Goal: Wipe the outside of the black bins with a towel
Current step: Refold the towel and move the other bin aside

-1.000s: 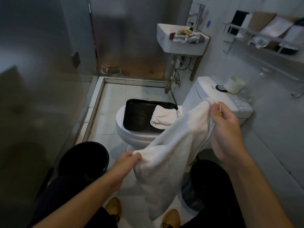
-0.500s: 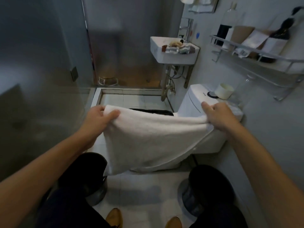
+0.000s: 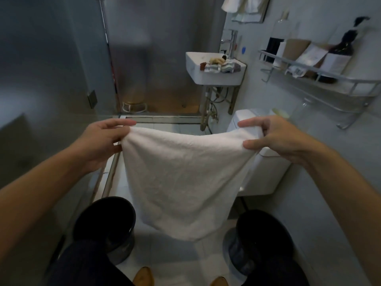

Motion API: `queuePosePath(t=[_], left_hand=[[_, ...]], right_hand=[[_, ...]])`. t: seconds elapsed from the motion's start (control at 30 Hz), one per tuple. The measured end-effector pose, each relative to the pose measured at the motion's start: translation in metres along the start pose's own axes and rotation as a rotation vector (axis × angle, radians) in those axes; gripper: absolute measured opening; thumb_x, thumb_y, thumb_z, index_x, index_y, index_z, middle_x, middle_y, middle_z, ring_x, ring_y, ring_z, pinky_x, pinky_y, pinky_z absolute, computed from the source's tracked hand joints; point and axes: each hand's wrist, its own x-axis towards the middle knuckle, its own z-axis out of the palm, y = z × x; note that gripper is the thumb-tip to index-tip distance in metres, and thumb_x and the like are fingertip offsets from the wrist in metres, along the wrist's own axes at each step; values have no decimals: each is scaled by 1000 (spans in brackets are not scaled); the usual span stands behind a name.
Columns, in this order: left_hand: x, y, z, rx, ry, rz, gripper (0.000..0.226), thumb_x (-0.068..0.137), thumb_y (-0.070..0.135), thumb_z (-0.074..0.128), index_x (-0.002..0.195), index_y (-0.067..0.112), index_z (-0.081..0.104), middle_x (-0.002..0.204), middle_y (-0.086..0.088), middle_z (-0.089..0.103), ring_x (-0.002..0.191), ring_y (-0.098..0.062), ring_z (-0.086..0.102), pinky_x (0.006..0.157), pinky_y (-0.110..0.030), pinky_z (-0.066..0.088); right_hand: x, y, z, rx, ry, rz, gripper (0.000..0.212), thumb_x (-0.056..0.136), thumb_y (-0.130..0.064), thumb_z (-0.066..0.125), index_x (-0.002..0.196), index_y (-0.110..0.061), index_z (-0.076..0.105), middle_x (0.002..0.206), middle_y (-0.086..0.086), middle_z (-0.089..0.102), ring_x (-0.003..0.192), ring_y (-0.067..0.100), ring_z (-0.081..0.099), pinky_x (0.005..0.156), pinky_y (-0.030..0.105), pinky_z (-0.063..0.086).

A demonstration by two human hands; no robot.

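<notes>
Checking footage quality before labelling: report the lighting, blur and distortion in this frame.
Head view: dim, bluish light; the white towel is brightest, the two black bins nearly featureless. Wide-angle bending curves the wall shelf and forearms. Edges soft; hands reasonably sharp.

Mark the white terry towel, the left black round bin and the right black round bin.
white terry towel (image 3: pixel 183 178): head view, middle of the hanging cloth.
left black round bin (image 3: pixel 107 215): head view, dark inside.
right black round bin (image 3: pixel 261 230): head view, dark inside.
</notes>
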Motion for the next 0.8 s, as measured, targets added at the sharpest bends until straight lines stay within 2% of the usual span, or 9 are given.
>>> queuePosePath(t=[0.17,0.27,0.37,0.47,0.53,0.6,0.7,0.77,0.8], left_hand=[[-1,13,-4,147,-53,133,20,88,6,64,104,15,72,93,-7,66,85,-16,64,68,-18,57],[3,17,-7,401,-49,229,21,87,11,67,105,17,73,94,-8,68,82,-14,64,65,-17,55],[6,18,-7,705,46,419,16,87,13,68,101,18,72,77,-7,64,62,-14,60,59,-21,47],[9,19,-2,699,73,488,12,89,13,66,98,20,71,71,-6,61,56,-14,58,57,-21,45],[13,19,1,668,74,484,12,89,12,65,97,20,70,73,-5,61,57,-14,57,57,-20,45],[16,19,3,658,88,476,11,90,14,65,96,21,70,72,-4,59,60,-13,53,58,-22,44],[20,19,2,677,68,451,9,89,18,66,94,24,71,73,0,57,67,-10,50,63,-22,41],[23,19,0,669,26,362,8,89,21,66,93,25,71,81,1,62,76,-10,54,70,-24,42],[24,19,-1,690,15,323,7,89,21,67,93,24,72,86,1,64,80,-10,56,73,-26,43]], right_hand=[[0,-6,-7,-254,-120,40,82,63,-6,89,136,-24,58,133,-1,52,120,21,51,108,38,42],[8,4,-3,-252,-55,3,74,74,-6,83,140,-21,53,131,2,53,118,22,54,106,40,45],[20,22,7,-281,135,-125,57,90,6,60,142,-16,50,124,1,52,112,20,54,95,40,51],[22,31,18,-234,208,-183,66,83,19,41,134,-21,56,130,4,50,118,26,52,89,47,56],[22,33,23,-269,211,-193,71,75,22,36,123,-26,57,131,2,49,119,24,49,87,38,50],[23,32,28,-280,182,-78,64,78,20,33,115,-26,59,131,6,49,111,22,47,76,30,43],[28,21,27,107,168,256,42,90,9,34,100,-20,63,127,19,52,92,30,56,62,28,46],[27,6,21,426,51,419,20,98,-6,46,107,-17,60,120,13,52,75,27,65,51,27,52],[27,1,15,515,-33,446,20,97,-12,55,117,-15,58,118,9,55,72,23,69,49,27,54]])
